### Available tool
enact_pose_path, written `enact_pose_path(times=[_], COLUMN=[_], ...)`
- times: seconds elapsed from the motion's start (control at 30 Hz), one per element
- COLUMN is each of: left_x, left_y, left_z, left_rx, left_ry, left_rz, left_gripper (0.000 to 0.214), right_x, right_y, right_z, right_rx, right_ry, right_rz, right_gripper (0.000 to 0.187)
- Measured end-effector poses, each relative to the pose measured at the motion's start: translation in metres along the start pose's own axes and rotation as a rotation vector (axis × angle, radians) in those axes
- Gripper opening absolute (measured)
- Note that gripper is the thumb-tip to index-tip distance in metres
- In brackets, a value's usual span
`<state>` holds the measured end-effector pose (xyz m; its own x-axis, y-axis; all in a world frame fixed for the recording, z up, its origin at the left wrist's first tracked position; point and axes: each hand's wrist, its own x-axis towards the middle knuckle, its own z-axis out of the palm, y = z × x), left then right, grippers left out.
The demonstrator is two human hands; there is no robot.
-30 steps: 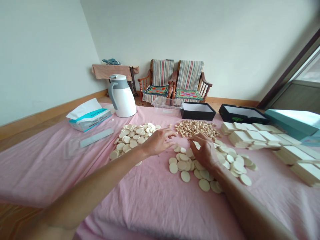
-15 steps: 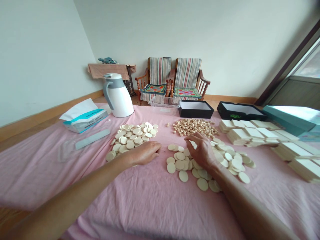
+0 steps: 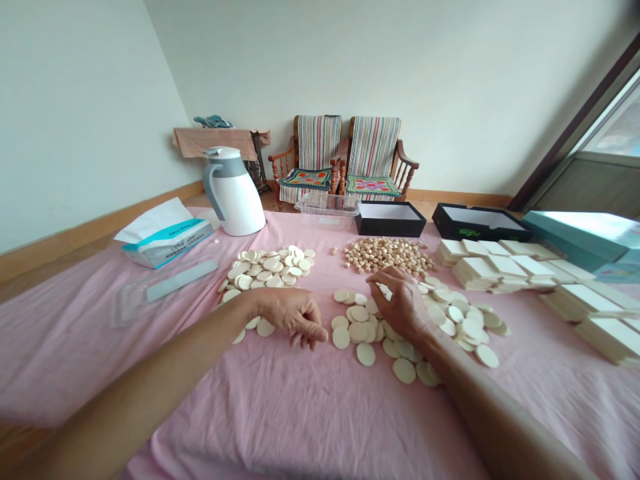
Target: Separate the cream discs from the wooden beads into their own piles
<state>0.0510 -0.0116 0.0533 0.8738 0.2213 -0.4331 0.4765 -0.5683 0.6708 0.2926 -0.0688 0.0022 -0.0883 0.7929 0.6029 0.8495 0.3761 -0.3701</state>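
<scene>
Between two heaps of thin round wooden discs, my left hand [image 3: 293,313] hangs low over the cloth. Its fingers bend loosely downward, the thumb stands off from them, and nothing shows in them. The smaller discs [image 3: 273,265] are heaped on the left, partly behind this hand. My right hand [image 3: 400,303] rests over the heap of larger discs [image 3: 357,331] on the right, thumb and fingers drawn together near its far edge. Whatever they pinch is too small or hidden to name. Just beyond lies a pile of small wooden beads or knobs [image 3: 387,255].
A pink cloth [image 3: 280,413] covers the table. Stacks of square wooden pieces [image 3: 505,267] stand at right, near two black boxes [image 3: 390,220] and a blue box [image 3: 580,240]. A white jug [image 3: 237,200], tissue pack [image 3: 167,237] and clear plastic tray [image 3: 327,207] stand farther back.
My left hand has turned and come nearer to me, lower over the cloth, so its thumb and bent fingertips now show. My right hand has barely moved.
</scene>
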Motion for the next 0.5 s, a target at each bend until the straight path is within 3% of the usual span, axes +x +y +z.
enact_pose_path(times=[0.1, 0.17, 0.33, 0.43, 0.5], left_x=[-0.01, -0.015, -0.034, -0.042, -0.043], left_y=[-0.011, -0.018, -0.019, -0.013, -0.009], left_z=[-0.005, -0.006, 0.002, 0.008, 0.013], left_rx=[0.176, 0.338, 0.538, 0.572, 0.586], left_ry=[0.278, 0.388, 0.384, 0.357, 0.401], left_rz=[-0.013, -0.046, -0.246, -0.305, -0.325], left_gripper=[0.021, 0.006, 0.028, 0.027, 0.025], right_x=[0.0, 0.0, -0.001, -0.001, -0.001], right_y=[0.001, 0.002, 0.007, 0.01, 0.008], right_z=[0.002, 0.004, 0.007, 0.009, 0.008], right_rx=[-0.005, -0.005, -0.004, -0.004, 0.008], right_ry=[-0.001, 0.006, 0.013, 0.003, 0.01], right_rz=[-0.012, -0.019, -0.035, -0.036, -0.036], right_gripper=[0.017, 0.016, 0.015, 0.015, 0.015])
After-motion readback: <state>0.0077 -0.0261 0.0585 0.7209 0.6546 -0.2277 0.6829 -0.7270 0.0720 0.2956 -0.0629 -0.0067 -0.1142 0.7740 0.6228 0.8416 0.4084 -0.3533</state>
